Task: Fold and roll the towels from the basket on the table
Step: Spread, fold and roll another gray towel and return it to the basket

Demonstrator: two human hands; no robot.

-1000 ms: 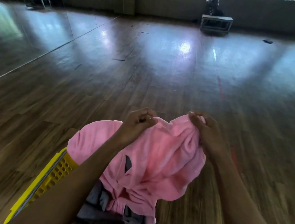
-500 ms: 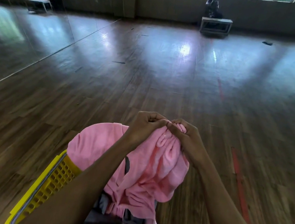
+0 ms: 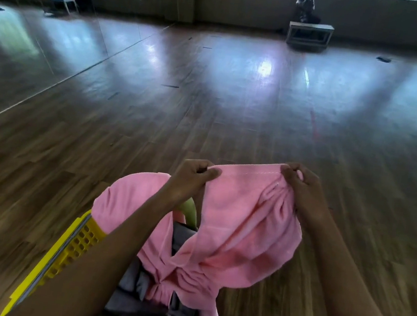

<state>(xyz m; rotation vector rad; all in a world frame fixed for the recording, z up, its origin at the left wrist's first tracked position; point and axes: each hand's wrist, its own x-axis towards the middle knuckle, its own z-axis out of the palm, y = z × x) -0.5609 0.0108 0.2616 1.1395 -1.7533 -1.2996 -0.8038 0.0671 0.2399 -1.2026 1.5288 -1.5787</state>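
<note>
At the lower left of the frame the yellow basket (image 3: 77,242) shows one slatted wall. Grey cloths (image 3: 127,285) lie bunched inside it, at bottom centre. It seems to sit on the wooden floor (image 3: 235,113); no counter shows in view.

Just right of the basket wall, the left hand (image 3: 191,179) is raised at centre frame. Its fingers are curled tight and the thumb pinches one end of the towel's hem. Below that wrist a bit of green cloth (image 3: 191,207) peeks out; what it is I cannot tell.

The pink towel (image 3: 240,229) hangs between the two hands, its stitched hem drawn fairly straight across the top. The body sags in folds down to the basket. Its lower part is twisted and gathered over the grey cloths, and one lobe drapes over the basket's far rim behind the left forearm.

To the right, the right hand (image 3: 302,189) grips the other end of the hem. Its fingers are closed over a wad of gathered cloth rather than a clean corner.

Judged from this, the step in hand is finding the edge and opening the first towel out, so no fold is made yet. The next move likely calls for working the right hand along to the true corner. Then the towel must be lifted clear of the basket so the twisted lower part drops free, and spread flat for folding
</note>
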